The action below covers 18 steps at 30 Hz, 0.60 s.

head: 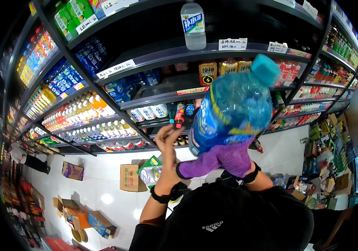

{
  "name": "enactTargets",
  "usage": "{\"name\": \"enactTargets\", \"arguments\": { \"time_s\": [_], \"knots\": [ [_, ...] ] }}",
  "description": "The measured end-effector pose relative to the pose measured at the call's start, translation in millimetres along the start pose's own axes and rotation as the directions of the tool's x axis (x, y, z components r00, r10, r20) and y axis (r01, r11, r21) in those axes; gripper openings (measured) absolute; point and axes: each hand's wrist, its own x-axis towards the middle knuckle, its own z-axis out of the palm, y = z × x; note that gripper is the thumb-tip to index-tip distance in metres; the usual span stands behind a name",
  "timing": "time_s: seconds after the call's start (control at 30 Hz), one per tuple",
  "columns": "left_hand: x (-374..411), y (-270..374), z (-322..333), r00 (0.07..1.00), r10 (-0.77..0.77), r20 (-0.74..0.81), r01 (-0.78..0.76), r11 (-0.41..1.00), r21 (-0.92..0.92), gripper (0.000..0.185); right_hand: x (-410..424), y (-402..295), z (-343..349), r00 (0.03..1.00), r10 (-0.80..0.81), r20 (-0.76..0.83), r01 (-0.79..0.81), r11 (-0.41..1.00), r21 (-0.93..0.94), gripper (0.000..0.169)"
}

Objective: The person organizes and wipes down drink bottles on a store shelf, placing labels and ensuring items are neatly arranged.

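A large blue plastic bottle [232,109] with a turquoise cap [265,69] is raised in front of the shelves, tilted and blurred. Purple plush cloth [218,157] with dark edges covers my right hand [240,160], which supports the bottle from its lower side. One end of this cloth reaches the palm side of my left hand [168,150]. The left fingers are raised and partly bent, left of the bottle and apart from it. Whether that hand grips the cloth's end cannot be made out. A dark watch [169,193] is on the left wrist.
Black shelving [163,56] crosses ahead, stocked with drinks. A pale bottle [193,26] stands on an upper shelf above several gold-labelled drinks [208,73]. Cartons [130,178] lie on the white floor at left, and more boxes [312,166] at right. Another person [25,157] is far left.
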Motion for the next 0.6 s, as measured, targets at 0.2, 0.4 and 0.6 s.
{"name": "enactTargets", "arguments": {
  "time_s": [0.2, 0.4, 0.6],
  "knots": [
    [41, 42, -19, 0.995, 0.06, 0.074, 0.007, 0.727, -0.686, 0.112, 15, -41, 6, 0.941, -0.325, 0.097, 0.336, 0.855, -0.396, 0.067],
    [21, 57, -5, 0.983, 0.186, -0.005, -0.154, 0.797, -0.584, 0.114, 16, -49, 30, 0.814, -0.397, 0.423, 0.578, 0.486, -0.656, 0.086],
    [17, 57, -13, 0.937, 0.14, -0.321, -0.333, 0.638, -0.694, 0.108, 16, 4, 16, 0.979, -0.129, 0.161, 0.195, 0.836, -0.513, 0.069]
  ]
}}
